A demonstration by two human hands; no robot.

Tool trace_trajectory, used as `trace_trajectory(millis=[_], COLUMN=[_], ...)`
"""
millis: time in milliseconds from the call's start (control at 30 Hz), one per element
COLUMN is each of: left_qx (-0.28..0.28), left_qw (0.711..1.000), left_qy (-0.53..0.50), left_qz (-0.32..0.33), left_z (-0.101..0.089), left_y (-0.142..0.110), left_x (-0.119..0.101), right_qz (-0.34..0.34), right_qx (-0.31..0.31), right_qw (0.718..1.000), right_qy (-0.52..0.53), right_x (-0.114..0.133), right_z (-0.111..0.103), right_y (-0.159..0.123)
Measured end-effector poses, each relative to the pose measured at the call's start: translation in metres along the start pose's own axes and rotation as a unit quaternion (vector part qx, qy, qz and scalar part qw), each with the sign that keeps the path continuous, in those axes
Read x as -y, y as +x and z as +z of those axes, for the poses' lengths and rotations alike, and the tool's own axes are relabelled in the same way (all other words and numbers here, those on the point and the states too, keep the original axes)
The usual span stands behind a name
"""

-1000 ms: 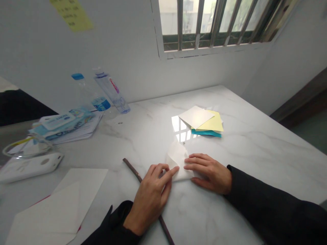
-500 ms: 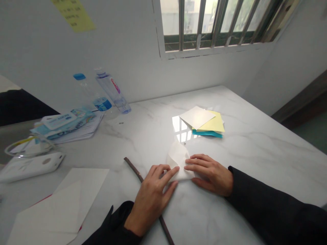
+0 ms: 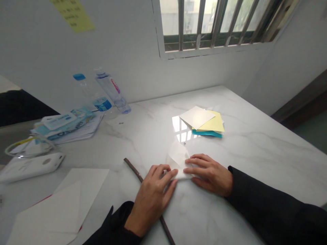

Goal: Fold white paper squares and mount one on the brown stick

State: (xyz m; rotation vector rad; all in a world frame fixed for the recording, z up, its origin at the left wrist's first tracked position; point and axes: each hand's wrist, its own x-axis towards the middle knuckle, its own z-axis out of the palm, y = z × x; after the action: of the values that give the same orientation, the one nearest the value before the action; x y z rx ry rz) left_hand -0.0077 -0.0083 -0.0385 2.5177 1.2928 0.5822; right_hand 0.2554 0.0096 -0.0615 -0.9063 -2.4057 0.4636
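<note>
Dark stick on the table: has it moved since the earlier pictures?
No. Judged against the window frame, the dark stick shows no visible shift in any direction.

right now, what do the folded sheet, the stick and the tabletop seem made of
Folded sheet: thin, matte white paper, it seems, from its straight fold. Stick: probably wood, brown and dull, with a knot-like mark. Tabletop: glossy, reflecting the window; grey veins suggest marble, though a printed imitation is possible.

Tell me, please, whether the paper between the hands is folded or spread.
Folded: the white paper shows an overlapping layer above a straight lower edge.
</note>
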Motion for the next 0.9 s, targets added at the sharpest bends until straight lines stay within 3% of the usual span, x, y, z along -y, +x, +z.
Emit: trace_trajectory(millis=[900], left_qx=[-0.036], left_qw=[0.999], left_qy=[-0.005], left_qz=[-0.006], left_z=[0.0023], left_y=[0.0003], left_x=[0.0022], right_qz=[-0.011], right_qx=[-0.022], right_qw=[1.000], right_qy=[0.017], right_x=[0.0013], right_z=[-0.0002], right_y=[0.0012])
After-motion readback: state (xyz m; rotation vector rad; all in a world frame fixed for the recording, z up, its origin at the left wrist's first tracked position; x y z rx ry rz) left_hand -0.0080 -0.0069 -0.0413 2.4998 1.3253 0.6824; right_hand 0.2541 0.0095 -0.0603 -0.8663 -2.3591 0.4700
